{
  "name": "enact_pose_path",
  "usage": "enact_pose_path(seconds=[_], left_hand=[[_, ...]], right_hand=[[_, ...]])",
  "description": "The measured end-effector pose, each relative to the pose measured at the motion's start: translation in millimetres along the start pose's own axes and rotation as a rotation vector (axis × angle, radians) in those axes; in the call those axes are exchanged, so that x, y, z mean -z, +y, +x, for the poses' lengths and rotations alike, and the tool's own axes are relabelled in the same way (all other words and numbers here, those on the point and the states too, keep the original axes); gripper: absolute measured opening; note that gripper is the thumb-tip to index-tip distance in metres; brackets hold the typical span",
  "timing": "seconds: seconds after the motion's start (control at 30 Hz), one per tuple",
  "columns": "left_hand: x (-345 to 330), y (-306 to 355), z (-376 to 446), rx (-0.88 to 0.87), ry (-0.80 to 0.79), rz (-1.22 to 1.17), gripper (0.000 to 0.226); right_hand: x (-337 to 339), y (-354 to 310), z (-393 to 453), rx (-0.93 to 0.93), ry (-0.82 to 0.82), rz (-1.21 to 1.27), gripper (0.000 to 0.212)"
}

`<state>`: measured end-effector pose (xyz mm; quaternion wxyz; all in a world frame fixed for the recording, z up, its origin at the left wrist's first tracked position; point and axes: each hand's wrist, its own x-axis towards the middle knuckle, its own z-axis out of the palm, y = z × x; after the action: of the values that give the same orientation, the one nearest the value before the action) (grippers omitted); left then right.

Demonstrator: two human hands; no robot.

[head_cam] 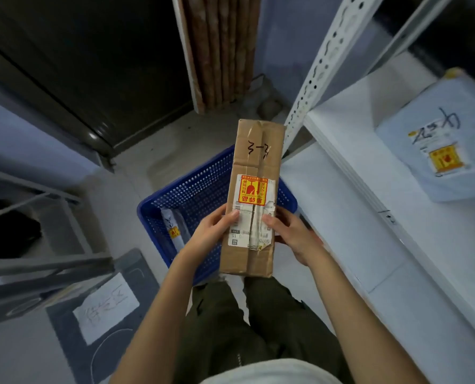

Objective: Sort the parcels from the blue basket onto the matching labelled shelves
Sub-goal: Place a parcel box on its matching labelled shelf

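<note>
Cardboard parcel (254,195), long and brown with a handwritten mark and a red-and-yellow sticker on top, is held lengthwise away from the person above the blue basket (186,195), gripped at its near half by both hands. Left hand (210,234) clasps the left edge with the thumb laid across the white label, and right hand (293,235) clasps the right edge likewise, fingers curled beneath. Below the left hand a slim white parcel (172,228) lies in the basket; to the right of the right hand runs a white shelf (355,189) bearing a white bagged parcel (438,151).
</note>
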<state>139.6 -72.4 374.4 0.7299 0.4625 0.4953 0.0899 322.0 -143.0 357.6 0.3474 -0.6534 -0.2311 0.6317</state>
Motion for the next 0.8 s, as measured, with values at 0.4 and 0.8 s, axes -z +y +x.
enact_pose_path(seconds=[0.4,0.8], left_hand=[[-25,28,0,0.000,-0.414,0.260,0.055],[-173,-11,-46,0.011,-0.859,0.669,0.046]], right_hand=[[-26,35,-82,0.064,0.509,0.316,0.040],[-24,138,-226,0.078,1.002,0.752,0.054]])
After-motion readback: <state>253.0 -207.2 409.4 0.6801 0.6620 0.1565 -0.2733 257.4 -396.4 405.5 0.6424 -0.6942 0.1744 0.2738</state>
